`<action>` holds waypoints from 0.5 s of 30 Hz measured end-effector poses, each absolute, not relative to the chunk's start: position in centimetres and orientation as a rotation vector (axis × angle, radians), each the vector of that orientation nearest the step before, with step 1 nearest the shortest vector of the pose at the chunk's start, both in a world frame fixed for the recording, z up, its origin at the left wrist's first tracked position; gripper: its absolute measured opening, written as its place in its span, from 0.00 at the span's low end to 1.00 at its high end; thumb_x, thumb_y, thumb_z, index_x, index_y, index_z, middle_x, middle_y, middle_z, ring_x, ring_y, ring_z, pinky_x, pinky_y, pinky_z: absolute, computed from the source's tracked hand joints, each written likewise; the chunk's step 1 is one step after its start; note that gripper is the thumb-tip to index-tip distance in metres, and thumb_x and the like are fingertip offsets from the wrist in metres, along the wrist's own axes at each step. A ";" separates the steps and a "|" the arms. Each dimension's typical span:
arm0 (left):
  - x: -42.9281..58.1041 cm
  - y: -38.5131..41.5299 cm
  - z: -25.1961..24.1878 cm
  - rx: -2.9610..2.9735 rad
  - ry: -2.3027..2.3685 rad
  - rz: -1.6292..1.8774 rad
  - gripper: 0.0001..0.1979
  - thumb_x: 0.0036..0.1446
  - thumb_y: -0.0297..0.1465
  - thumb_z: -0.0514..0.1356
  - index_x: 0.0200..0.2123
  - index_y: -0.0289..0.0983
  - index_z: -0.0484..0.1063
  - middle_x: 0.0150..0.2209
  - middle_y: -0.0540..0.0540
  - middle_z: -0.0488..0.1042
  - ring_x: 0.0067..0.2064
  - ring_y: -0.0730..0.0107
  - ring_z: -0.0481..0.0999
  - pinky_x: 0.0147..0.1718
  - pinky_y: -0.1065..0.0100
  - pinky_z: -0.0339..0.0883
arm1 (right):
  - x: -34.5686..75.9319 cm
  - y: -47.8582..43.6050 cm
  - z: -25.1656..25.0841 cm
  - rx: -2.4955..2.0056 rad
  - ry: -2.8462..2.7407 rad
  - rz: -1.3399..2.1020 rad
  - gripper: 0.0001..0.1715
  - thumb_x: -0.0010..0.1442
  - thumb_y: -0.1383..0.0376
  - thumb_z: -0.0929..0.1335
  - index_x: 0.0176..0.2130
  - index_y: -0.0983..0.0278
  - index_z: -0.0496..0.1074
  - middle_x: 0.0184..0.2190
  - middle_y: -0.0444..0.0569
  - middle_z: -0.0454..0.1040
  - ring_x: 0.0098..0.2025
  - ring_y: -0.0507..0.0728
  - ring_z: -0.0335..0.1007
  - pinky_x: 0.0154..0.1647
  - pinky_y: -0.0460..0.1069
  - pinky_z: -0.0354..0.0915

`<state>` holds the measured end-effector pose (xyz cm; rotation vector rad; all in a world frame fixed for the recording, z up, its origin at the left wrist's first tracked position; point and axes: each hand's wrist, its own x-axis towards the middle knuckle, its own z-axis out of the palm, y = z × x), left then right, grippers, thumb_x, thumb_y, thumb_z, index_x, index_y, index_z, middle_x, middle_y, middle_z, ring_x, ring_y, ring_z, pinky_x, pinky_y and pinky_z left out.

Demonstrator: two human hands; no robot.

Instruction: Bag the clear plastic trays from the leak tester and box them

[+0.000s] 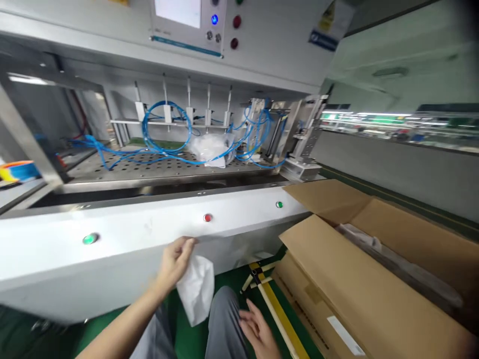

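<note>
Pinched in the fingers of my left hand (176, 262) is a white cloth (196, 289), which hangs down in front of my knees. This hand is close to the machine's white front panel (149, 227), below and to the left of a red button (207, 218). Low in the view, beside my knee, my right hand (258, 329) has its fingers loosely apart with nothing in them. To its right stands a large open cardboard box (337, 269) with clear plastic wrapping (404, 264) inside.
Coiled blue tubing (166, 149) and a clear plastic bag (211, 147) lie on the perforated metal bed (123, 167). Green buttons (90, 239) sit on the front panel. A cream tube frame (275, 311) is on the green floor. Overhead is a control screen (178, 11).
</note>
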<state>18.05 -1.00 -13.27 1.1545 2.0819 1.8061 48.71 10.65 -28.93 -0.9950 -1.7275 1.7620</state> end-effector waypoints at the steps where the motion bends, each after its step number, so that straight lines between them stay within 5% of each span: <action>1: 19.1 -0.8 -13.6 1.138 2.023 1.819 0.25 0.67 0.52 0.57 0.40 0.38 0.83 0.41 0.44 0.83 0.44 0.59 0.81 0.46 0.64 0.71 | 47.0 9.9 -27.7 -0.853 -1.721 1.881 0.55 0.52 0.35 0.75 0.68 0.59 0.68 0.57 0.64 0.75 0.60 0.72 0.73 0.62 0.63 0.68; 4: 20.9 -1.0 -14.5 1.095 1.920 1.820 0.23 0.67 0.51 0.59 0.39 0.38 0.83 0.44 0.43 0.83 0.48 0.58 0.80 0.48 0.64 0.70 | 42.9 7.8 -24.2 -0.514 -1.699 2.048 0.64 0.52 0.36 0.77 0.75 0.54 0.54 0.69 0.61 0.63 0.65 0.70 0.67 0.61 0.60 0.68; 7: 21.2 -2.4 -15.2 0.992 1.901 1.804 0.24 0.66 0.51 0.60 0.37 0.37 0.84 0.42 0.42 0.83 0.46 0.57 0.80 0.47 0.64 0.69 | 40.3 6.8 -22.3 -0.609 -1.827 1.873 0.39 0.58 0.39 0.75 0.57 0.61 0.76 0.49 0.56 0.78 0.46 0.63 0.75 0.47 0.52 0.72; 10: 20.6 -3.9 -15.5 0.738 1.840 1.923 0.26 0.61 0.54 0.64 0.36 0.35 0.84 0.40 0.41 0.83 0.44 0.58 0.80 0.43 0.66 0.69 | 39.2 7.1 -21.8 -0.782 -1.808 1.702 0.31 0.59 0.38 0.73 0.33 0.64 0.77 0.27 0.47 0.72 0.31 0.55 0.66 0.31 0.46 0.65; 15: 19.9 -4.8 -16.5 0.201 1.530 2.150 0.30 0.47 0.56 0.73 0.36 0.32 0.82 0.25 0.48 0.74 0.27 0.70 0.70 0.27 0.71 0.62 | 38.7 7.9 -19.9 -0.838 -1.310 2.057 0.34 0.46 0.40 0.80 0.39 0.63 0.77 0.32 0.47 0.77 0.32 0.55 0.71 0.30 0.46 0.68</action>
